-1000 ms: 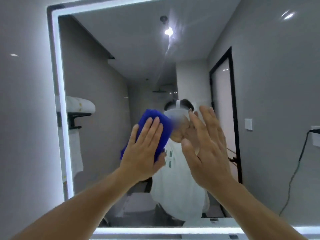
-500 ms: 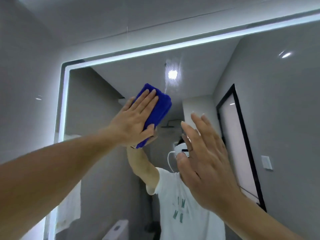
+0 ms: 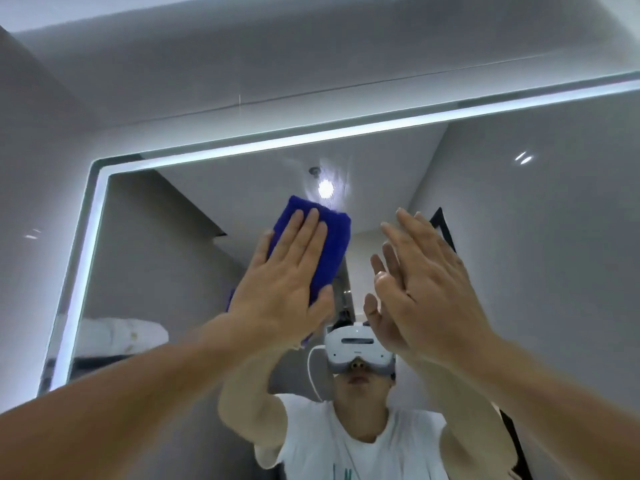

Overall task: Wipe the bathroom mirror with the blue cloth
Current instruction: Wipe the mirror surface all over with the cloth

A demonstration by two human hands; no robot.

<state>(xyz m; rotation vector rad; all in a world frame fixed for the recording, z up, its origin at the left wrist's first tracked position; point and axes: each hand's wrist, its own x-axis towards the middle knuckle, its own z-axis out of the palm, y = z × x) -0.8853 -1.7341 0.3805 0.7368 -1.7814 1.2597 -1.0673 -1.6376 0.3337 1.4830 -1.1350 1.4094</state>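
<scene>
Left hand point(image 3: 284, 289) flat, pressing blue cloth point(image 3: 325, 244) on mirror point(image 3: 519, 254); right hand point(image 3: 433, 289) open, seemingly touching glass.

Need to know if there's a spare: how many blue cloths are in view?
1. The blue cloth is pressed against the mirror under the left hand, below the reflected ceiling light. The right hand holds none; another could lie out of frame.

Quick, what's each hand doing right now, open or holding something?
Left hand: open, flat fingers pressing the blue cloth against the mirror.
Right hand: open, fingers straight, holding nothing.
</scene>
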